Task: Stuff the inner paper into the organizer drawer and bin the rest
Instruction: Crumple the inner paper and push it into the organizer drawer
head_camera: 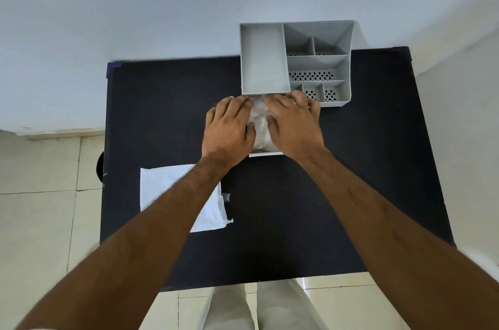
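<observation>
Step in hand: stuffing. Left hand point(229, 124) and right hand point(293, 124), palms flat, fingers spread, press crumpled paper point(259, 124) into pulled-out drawer point(266, 153) of organizer point(264, 59). Next, prob.: close drawer, bin wrapper point(162, 186) on worktop point(324, 194).

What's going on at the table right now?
A person presses crumpled paper down into the pulled-out drawer of the grey organizer, left hand and right hand flat on either side of it. A white wrapper lies on the black table near the left forearm, not yet binned.
</observation>
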